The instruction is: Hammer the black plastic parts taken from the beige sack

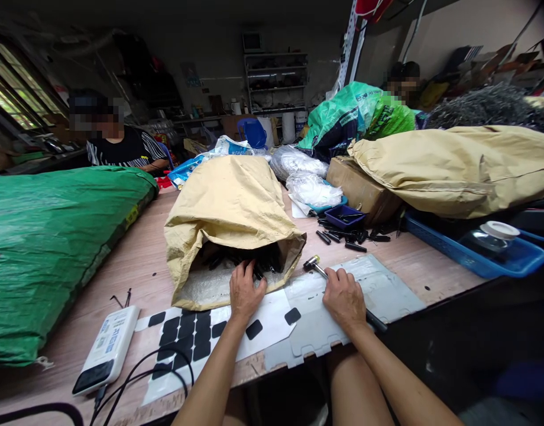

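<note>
At the mouth of a tan sack (227, 201), my left hand (246, 290) is closed, with a dark stick-like piece (258, 273) between thumb and fingers. Its fingertips are partly hidden among other black pieces (272, 257) inside the sack. My right hand (345, 299) is wrapped around the handle of a small hammer (314, 264). The hammer's head has a yellow tip and points away to the left, above a grey plastic mat (378, 284). White paper with rounded black stickers (203, 334) lies under and left of my left forearm.
A power bank (110, 343) with black cables stands front left, beside a large green sack (54, 248). Loose black pieces surround a small blue tray (345, 216). A blue bin (467, 248) holds a clear jar at right. Two people (121, 142) are across the table.
</note>
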### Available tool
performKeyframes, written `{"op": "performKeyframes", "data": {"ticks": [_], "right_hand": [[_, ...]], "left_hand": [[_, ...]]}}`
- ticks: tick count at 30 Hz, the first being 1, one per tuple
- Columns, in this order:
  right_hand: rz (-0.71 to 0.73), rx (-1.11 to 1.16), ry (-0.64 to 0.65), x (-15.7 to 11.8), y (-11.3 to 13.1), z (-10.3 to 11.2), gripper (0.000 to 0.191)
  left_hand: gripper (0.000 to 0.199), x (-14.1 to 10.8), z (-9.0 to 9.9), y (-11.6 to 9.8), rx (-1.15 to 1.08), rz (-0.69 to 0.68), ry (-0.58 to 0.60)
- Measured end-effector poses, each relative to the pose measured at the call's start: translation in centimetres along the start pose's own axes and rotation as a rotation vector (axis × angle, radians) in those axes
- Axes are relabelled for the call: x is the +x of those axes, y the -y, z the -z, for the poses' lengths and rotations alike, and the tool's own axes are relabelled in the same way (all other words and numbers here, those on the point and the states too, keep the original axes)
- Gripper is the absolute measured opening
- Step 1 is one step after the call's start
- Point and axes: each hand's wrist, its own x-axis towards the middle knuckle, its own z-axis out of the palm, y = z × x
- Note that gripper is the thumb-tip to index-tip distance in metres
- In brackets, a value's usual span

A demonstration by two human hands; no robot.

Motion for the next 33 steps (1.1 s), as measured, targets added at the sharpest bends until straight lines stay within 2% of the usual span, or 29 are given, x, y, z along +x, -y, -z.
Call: {"op": "performKeyframes", "data": {"ticks": [33], "right_hand": [[-0.005, 0.003, 0.004, -0.04, 0.04, 0.04, 0.027]], "left_hand": [[0.053, 0.03, 0.02, 0.07, -0.025, -0.009, -0.010]]}}
